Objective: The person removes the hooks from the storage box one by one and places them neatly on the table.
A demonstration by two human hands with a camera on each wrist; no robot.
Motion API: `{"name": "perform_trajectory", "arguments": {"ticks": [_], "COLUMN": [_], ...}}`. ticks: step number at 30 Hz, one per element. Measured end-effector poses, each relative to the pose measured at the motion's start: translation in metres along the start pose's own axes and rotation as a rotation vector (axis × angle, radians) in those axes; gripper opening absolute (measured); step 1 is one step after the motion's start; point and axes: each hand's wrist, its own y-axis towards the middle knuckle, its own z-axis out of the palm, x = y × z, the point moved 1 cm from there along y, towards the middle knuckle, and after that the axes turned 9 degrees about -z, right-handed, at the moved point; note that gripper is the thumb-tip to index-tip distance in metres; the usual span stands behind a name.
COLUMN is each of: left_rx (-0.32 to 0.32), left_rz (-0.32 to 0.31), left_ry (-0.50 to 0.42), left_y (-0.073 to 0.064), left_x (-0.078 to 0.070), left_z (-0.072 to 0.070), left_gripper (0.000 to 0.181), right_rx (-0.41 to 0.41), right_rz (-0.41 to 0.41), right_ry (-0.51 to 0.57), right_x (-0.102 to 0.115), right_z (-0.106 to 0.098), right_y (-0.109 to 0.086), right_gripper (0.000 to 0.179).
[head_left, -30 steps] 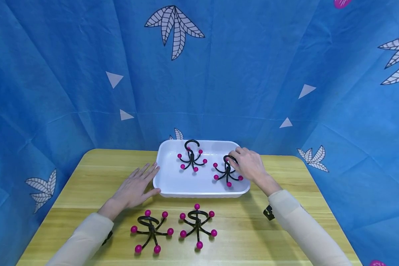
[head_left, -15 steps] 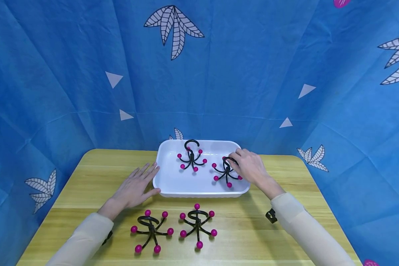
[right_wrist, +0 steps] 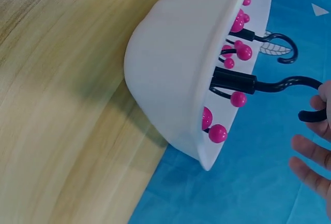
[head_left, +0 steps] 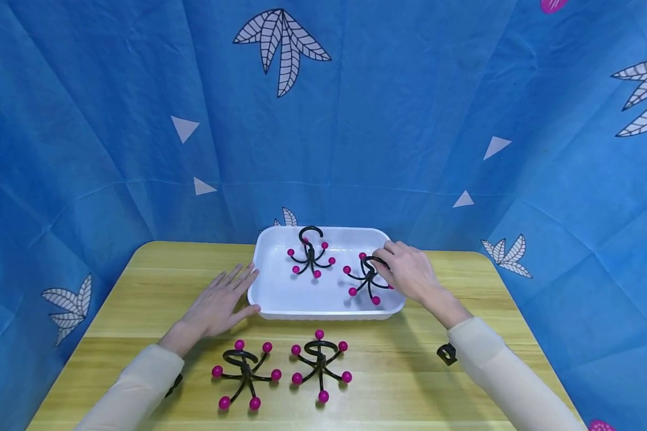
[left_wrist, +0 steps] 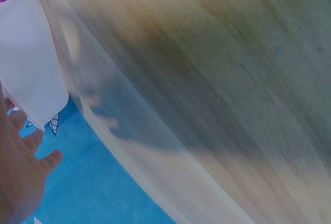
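Note:
Inside the white tray (head_left: 323, 315), near its right end, stands a black claw-shaped hook hanger (head_left: 369, 275) with pink ball tips. My right hand (head_left: 410, 270) pinches its curved top; the right wrist view shows that hanger's stem (right_wrist: 235, 80) rising above the tray wall, the other fingers (right_wrist: 310, 151) spread beside the hook. A similar hanger (head_left: 311, 255) stands towards the back of the tray, untouched. At the tray's left end my left hand (head_left: 215, 304) lies with straight fingers, touching the rim; the left wrist view shows part of this hand (left_wrist: 23, 167) by the tray corner.
Two more such hangers stand on the wooden table in front of the tray: a left one (head_left: 246, 372) and a right one (head_left: 320, 361). A blue cloth (head_left: 323, 149) with leaf prints hangs behind and around the table (head_left: 140, 299).
The hanger in my right hand has turned slightly, its front balls shifting to the right. My right forearm has moved a little to the right. The left hand has stayed put.

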Motion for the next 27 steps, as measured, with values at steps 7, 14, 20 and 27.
{"name": "perform_trajectory", "arguments": {"ticks": [7,14,20,27], "left_rx": [-0.005,-0.012,-0.011,0.004], "left_rz": [-0.002,0.0,0.002,-0.001], "left_ry": [-0.003,-0.001,-0.007,-0.002], "left_y": [0.0,0.0,0.001,0.001], "left_x": [0.0,0.002,0.003,0.002], "left_z": [0.001,0.002,0.002,0.002], "left_gripper": [0.084,0.086,0.087,0.087], "right_rx": [-0.005,0.001,-0.053,-0.056], "right_rz": [-0.001,0.01,-0.04,-0.056], "right_ry": [0.004,0.005,0.002,0.011], "right_x": [0.004,0.01,0.014,0.018], "right_z": [-0.014,-0.032,-0.044,-0.058], "right_y": [0.0,0.0,-0.002,-0.008], "right_gripper": [0.01,0.012,0.011,0.011]}}
